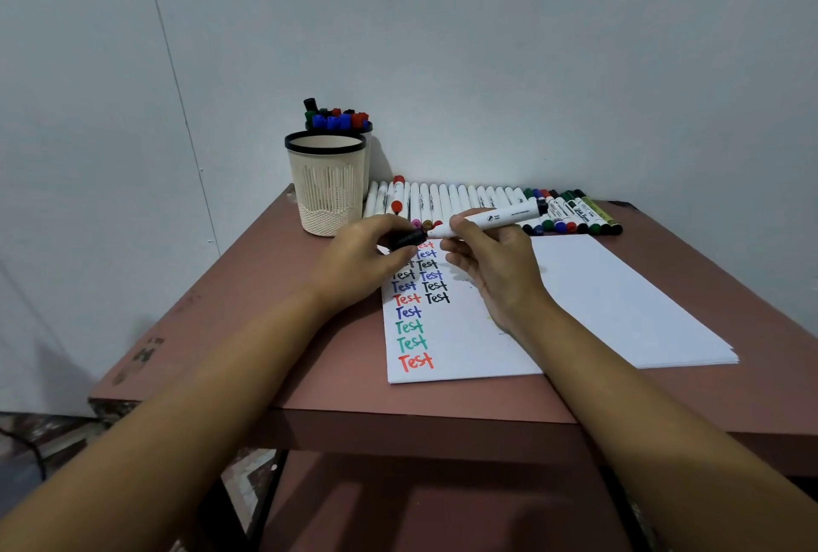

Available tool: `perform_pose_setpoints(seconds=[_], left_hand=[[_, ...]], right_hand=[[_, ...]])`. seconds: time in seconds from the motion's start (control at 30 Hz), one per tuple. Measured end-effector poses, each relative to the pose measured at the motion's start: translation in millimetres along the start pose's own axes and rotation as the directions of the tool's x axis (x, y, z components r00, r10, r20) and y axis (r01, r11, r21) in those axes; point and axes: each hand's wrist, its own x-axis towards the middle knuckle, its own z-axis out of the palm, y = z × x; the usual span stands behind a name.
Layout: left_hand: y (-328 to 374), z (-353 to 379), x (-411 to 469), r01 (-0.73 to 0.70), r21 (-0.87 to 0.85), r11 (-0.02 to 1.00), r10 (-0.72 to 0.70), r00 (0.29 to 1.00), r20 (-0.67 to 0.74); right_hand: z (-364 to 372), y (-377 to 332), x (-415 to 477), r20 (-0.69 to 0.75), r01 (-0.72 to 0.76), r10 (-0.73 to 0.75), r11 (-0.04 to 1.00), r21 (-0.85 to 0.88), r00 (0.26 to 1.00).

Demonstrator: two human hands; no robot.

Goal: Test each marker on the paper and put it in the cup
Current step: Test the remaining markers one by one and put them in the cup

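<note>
- Paper [469,348] lies on a reddish-brown table [265,308], its left part covered with two columns of the word "Test" in red, blue, black and green.
- Above the paper's upper left corner, the right hand [491,259] grips a white marker [500,215] held nearly level, fingers curled round the barrel.
- Left of that, over the same corner, the left hand [363,254] pinches a black cap [409,238] at the marker's left end; I cannot tell whether the cap is seated.
- Beyond the paper's far edge, a row of markers [464,201] lies side by side against the wall.
- Up and left of the paper stands a beige cup [326,188] with a black rim; no marker shows above its rim.
- Just behind it, a second cup [368,153] holds capped markers.
- A stack of blank sheets [619,294] lies against the paper's right side.
</note>
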Motion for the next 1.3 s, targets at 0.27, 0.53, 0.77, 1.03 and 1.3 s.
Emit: perform_pose_setpoints(seconds=[0.27, 0.53, 0.77, 1.03, 1.3], left_hand=[[7.0, 2.5, -3.0, -0.105, -0.012, 0.994, 0.105, 0.994, -0.002], [13.8, 7.8, -4.7, -0.088, -0.054, 0.995, 0.091, 0.995, 0.049], [14.4, 3.3, -1.7, 0.033, -0.254, 0.967, 0.017, 0.982, 0.190], [23.3, 0.9, 1.6, 0.143, -0.478, 0.867, -0.106, 0.989, 0.103], [16.1, -16.8, 10.2, 0.067, -0.404, 0.912, -0.141, 0.978, -0.156]], right_hand=[[0.7, 3.7, 0.5, 0.026, -0.057, 0.060, 0.995, -0.087, 0.998], [-2.5, 8.1, 3.5, 0.123, -0.007, 0.015, 0.998, -0.062, 0.992], [-7.5, 11.4, 8.4, 0.221, 0.064, -0.041, 0.993, -0.098, 0.974], [-6.8, 3.2, 13.6, 0.165, 0.059, -0.034, 0.987, -0.148, 0.986], [-8.5, -7.2, 19.7, -0.177, -0.145, 0.120, 0.980, -0.136, 0.977]])
